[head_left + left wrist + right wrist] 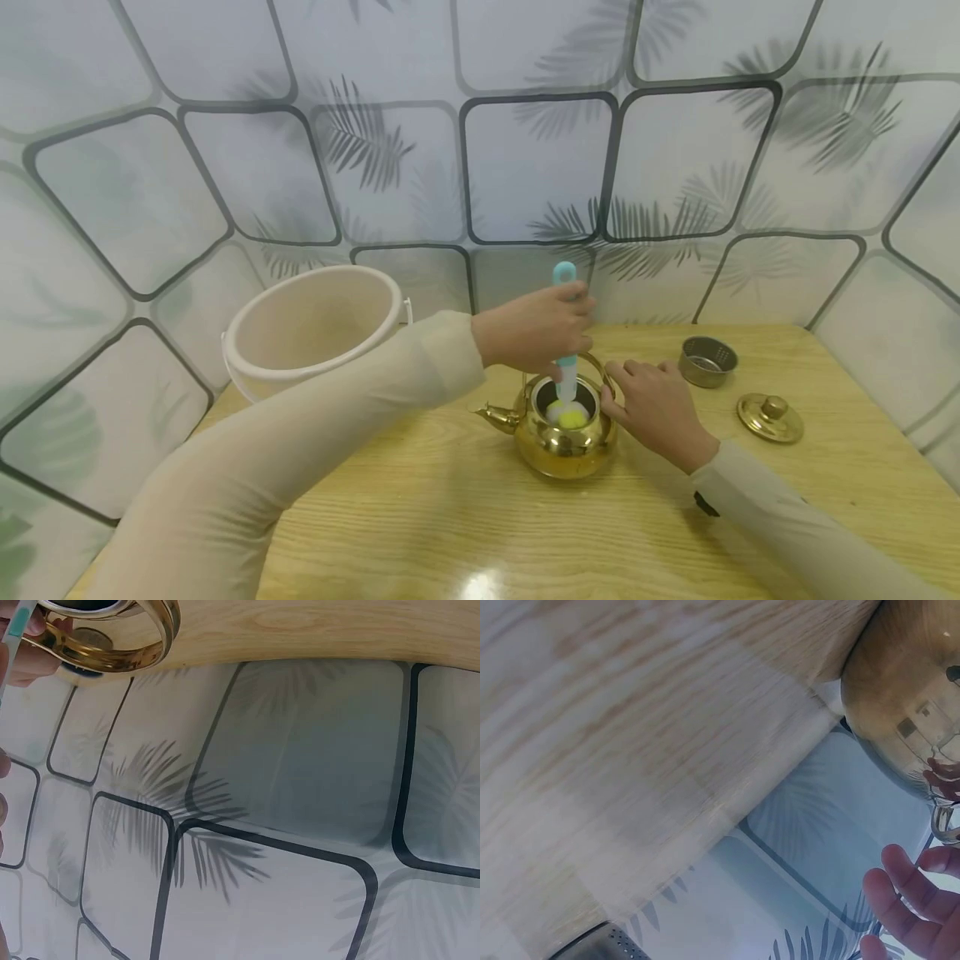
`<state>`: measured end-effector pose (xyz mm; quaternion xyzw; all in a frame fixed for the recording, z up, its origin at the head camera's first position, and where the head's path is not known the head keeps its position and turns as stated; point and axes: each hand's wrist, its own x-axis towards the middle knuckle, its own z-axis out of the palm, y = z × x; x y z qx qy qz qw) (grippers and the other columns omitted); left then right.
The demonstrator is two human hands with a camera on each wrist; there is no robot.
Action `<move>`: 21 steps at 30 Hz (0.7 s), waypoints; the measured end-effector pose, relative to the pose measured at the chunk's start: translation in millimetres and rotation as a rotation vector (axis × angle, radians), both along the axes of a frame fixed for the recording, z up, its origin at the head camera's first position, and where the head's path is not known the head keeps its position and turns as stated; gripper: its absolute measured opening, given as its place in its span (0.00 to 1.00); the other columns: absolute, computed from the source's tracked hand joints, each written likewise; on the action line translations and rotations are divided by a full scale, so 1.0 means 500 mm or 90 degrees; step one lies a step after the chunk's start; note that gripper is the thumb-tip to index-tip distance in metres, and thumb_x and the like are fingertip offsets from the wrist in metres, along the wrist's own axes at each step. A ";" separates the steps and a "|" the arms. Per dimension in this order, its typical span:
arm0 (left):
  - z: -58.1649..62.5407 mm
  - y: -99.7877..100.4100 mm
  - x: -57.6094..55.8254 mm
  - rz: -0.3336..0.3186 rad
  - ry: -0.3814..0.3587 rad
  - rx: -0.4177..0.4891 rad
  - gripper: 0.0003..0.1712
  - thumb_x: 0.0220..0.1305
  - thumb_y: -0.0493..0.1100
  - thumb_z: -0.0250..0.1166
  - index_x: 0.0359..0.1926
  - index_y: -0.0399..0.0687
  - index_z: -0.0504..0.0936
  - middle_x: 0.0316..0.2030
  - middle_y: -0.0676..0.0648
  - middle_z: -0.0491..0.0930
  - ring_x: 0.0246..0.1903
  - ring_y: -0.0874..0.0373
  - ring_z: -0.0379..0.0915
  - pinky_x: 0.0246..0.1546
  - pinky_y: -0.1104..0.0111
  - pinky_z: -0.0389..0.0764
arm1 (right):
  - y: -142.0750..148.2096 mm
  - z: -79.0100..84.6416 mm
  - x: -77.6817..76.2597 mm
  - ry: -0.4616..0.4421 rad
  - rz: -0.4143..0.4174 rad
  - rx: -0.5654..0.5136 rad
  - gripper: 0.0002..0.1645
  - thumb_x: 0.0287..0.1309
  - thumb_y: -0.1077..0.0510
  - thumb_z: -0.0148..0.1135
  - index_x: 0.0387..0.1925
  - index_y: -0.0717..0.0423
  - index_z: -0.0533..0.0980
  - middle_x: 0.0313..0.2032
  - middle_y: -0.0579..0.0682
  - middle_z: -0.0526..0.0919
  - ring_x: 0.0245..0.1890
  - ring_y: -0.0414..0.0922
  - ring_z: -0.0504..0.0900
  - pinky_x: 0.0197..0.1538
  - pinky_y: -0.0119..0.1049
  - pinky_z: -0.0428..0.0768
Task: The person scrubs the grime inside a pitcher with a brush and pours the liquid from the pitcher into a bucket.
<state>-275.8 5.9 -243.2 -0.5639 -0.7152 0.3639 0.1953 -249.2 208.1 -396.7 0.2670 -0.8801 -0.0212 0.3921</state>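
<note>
A shiny gold kettle (567,457) stands on the table with its lid off and its spout to the left. My left hand (534,327) grips a light blue sponge brush (565,273) upright above it. The brush's yellow and white sponge head (573,417) is down inside the kettle's mouth. On the right side, my right hand (654,407) pinches the kettle's handle (116,660) near its base, between thumb and fingers. Seen from the right wrist, the fingers (907,900) curl loosely beside the handle's bracket.
Back left stands a large white bucket (238,354), partly behind my left sleeve. To the right are a metal strainer cup (707,373) and the gold lid (771,427) with its knob up. A patterned wall (536,167) rises behind the wooden table (420,517).
</note>
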 end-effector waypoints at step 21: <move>0.001 -0.015 -0.004 0.014 0.057 0.013 0.30 0.49 0.73 0.58 0.41 0.58 0.82 0.45 0.52 0.83 0.51 0.56 0.71 0.60 0.63 0.58 | 0.002 -0.002 -0.004 -0.013 0.014 -0.014 0.14 0.55 0.51 0.42 0.27 0.55 0.70 0.12 0.45 0.63 0.11 0.39 0.57 0.21 0.35 0.55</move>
